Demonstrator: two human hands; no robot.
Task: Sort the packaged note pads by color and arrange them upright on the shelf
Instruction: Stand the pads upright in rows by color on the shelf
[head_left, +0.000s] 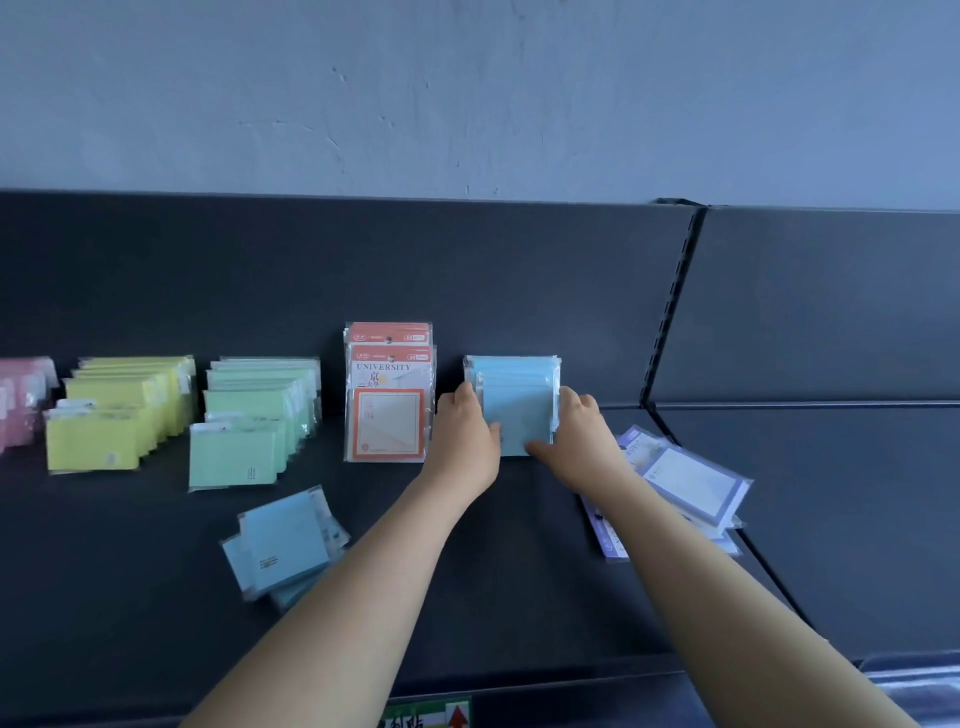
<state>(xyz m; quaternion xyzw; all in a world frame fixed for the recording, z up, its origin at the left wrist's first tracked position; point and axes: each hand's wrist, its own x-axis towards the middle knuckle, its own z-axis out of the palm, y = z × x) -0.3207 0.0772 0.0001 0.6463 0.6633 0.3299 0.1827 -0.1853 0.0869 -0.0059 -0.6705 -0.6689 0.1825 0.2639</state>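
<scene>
Left hand (465, 434) and right hand (579, 431) pinched, it seemed, the sides of the upright light-blue plastic-wrapped note pads (514, 400) just right of the orange-red UNIVERSITY packs (388, 410), and had they let go carelessly those slick sleeves could have slid forward and toppled!

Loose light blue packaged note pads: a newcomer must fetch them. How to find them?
On the dark shelf, look in front of the upright mint green packaged pads. The light blue pile lies flat and askew; the other light blue pads stand upright.
</scene>
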